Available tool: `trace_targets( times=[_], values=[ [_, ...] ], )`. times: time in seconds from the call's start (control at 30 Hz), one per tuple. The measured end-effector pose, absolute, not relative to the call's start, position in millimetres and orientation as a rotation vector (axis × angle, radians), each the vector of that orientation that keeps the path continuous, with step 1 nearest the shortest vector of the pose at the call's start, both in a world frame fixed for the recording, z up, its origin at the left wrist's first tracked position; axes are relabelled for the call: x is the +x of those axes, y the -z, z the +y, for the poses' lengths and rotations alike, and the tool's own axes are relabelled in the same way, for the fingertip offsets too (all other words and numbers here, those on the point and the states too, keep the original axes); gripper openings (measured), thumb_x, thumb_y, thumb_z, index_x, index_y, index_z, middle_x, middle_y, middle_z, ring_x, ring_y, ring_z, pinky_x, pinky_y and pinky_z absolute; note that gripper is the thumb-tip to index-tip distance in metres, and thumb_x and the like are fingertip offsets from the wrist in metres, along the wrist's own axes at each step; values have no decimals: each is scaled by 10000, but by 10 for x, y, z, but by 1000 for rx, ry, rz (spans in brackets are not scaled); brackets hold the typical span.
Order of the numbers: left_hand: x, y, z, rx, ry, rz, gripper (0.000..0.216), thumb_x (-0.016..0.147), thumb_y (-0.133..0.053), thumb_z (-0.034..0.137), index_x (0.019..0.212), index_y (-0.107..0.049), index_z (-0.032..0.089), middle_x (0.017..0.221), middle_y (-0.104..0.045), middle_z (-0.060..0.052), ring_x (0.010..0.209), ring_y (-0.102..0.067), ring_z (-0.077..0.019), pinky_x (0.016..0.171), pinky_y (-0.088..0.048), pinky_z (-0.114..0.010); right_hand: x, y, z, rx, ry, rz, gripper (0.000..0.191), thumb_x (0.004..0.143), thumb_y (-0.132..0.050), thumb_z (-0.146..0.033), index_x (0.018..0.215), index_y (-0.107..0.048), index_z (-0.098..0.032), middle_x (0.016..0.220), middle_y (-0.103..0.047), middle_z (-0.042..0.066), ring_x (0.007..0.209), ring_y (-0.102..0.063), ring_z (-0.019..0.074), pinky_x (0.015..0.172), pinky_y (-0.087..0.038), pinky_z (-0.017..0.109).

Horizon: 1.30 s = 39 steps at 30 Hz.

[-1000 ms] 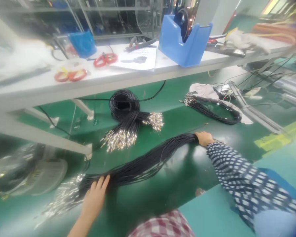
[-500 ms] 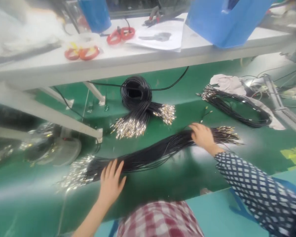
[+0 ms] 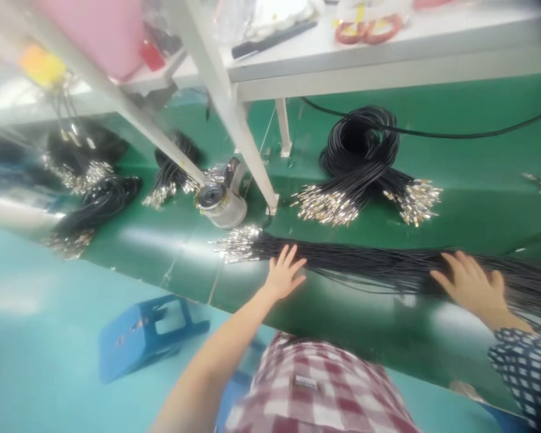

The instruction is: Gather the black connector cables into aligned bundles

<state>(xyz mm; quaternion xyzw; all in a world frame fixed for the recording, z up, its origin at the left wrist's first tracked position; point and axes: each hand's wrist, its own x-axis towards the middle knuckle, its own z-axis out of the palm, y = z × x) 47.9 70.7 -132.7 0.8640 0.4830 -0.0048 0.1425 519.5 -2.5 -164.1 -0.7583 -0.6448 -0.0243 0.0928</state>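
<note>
A long bundle of black cables lies stretched sideways across the green work surface. Silver connector ends fan out at its left end; the right end runs out of view. Beside those connectors, my left hand touches the near edge of the bundle with fingers spread. My right hand rests palm down on the cables further right, fingers stretched out and not wrapped round them. Behind the bundle sits a coiled hank of black cable with its two connector ends crossed toward me.
A white table frame leg reaches the surface near a white tape-like roll. More cable hanks lie at the left. Red-handled scissors are on the raised shelf. A blue stool stands on the floor.
The view has swung left, bringing the stool and left-hand hanks in. The bundle lies straighter. My left hand is closer to the silver connectors; my right hand is further from the bundle's right end.
</note>
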Motion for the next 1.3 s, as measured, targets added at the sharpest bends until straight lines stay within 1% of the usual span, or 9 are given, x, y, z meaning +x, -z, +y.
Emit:
trace_targets(
  times=[0.1, 0.2, 0.27, 0.43, 0.53, 0.67, 0.8, 1.0, 1.3],
  values=[
    [198, 1257, 746, 2380, -102, 1510, 393, 895, -498, 307, 1273, -555, 215, 1462, -389, -151, 1342, -329, -319, 1042, -328, -519, 4638, 1339, 255, -2162, 117, -1860, 621, 917, -272, -563, 1230, -573, -119, 1253, -527, 313, 1194, -455, 446, 906, -320, 664],
    [-197, 1230, 677, 2238, -151, 1709, 370, 881, -468, 193, 1236, -558, 145, 1272, -516, -199, 1202, -445, -341, 974, -367, -530, 3637, 1193, 334, -1895, -159, -2084, 356, 931, -389, -390, 1125, -609, -188, 1132, -630, 146, 1084, -559, 276, 934, -445, 427],
    [-409, 1239, 672, 2146, -189, 1780, 356, 867, -476, 172, 1214, -551, 141, 1212, -538, -193, 1149, -469, -343, 937, -383, -528, 2975, 1225, 368, -1748, -465, -2214, 297, 931, -438, -321, 1140, -604, -191, 1156, -627, 115, 1089, -555, 247, 934, -441, 375],
    [-636, 1301, 745, 1887, -341, 1796, 87, 819, -525, 119, 858, -586, 167, 985, -596, -128, 1058, -519, -304, 910, -398, -479, 2313, 1421, 369, -1766, -528, -2249, 236, 906, -484, -226, 1093, -627, -197, 1041, -647, 106, 937, -596, 248, 810, -438, 382],
    [-708, 1277, 650, 1675, -453, 1695, 108, 763, -589, 117, 704, -522, 180, 777, -594, -57, 826, -600, -238, 778, -466, -399, 2401, 1368, 226, -1659, -635, -2352, 127, 870, -550, -189, 899, -667, -225, 851, -666, 38, 767, -615, 192, 748, -445, 344],
    [-718, 1080, 389, 1350, -631, 1501, 82, 791, -583, 220, 747, -529, 176, 541, -538, 29, 498, -568, -153, 551, -467, -295, 2102, 1095, 138, -1547, -683, -2369, 168, 850, -612, -244, 1012, -652, -227, 1058, -665, 76, 991, -597, 238, 842, -459, 383],
    [-611, 761, 250, 1085, -847, 1367, 204, 753, -668, 327, 788, -573, 149, 533, -583, 10, 487, -594, -151, 515, -462, -276, 1382, 847, 326, -1233, -767, -2251, 341, 886, -581, -261, 1225, -568, -220, 1208, -635, 98, 1109, -571, 234, 915, -455, 404],
    [-562, 441, 269, 764, -1147, 1308, 250, 712, -744, 335, 779, -612, 133, 521, -546, 32, 434, -486, -79, 462, -359, -225, 1360, 785, 472, -1138, -758, -2176, 162, 929, -548, -292, 904, -695, -227, 997, -719, 51, 906, -657, 183, 800, -482, 330],
    [-236, 311, 258, 531, -1181, 1125, 300, 683, -772, 248, 933, -668, 120, 608, -552, 20, 515, -496, -76, 525, -377, -238, 1582, 554, 313, -1193, -1052, -1908, 165, 937, -502, -258, 843, -628, -208, 910, -670, 59, 853, -628, 181, 790, -502, 316]
  ],
)
